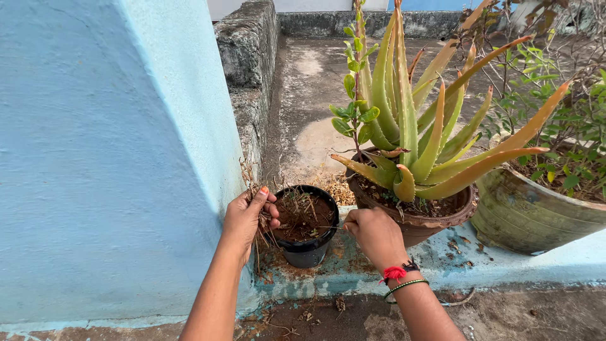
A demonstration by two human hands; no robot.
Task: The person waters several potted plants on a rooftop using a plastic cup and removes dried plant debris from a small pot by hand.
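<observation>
The left hand [247, 218] is closed around a clump of dry roots and stems [252, 189], its fingers curled over the brittle strands, some of which stick up past the fingertips while others hang below the palm. It holds this clump just beside the left rim of a small black pot [307, 249], which stands on a pale blue ledge [505, 262] and is filled with dark soil strewn with bits of dry straw. The right hand [374, 232] is balled into a loose fist at the pot's right rim, knuckles toward the soil (whether it grips anything cannot be told, since the fingers are tucked out of sight); its wrist wears a red thread and a beaded bangle. Just behind that hand sits a brown clay pot [435, 228] with a large aloe plant [416, 126], its long leaves green at the base and orange toward the tips. To the right stands a wider, weathered green pot [530, 218] with a small-leaved shrub. A blue painted wall [107, 158] rises on the left.
</observation>
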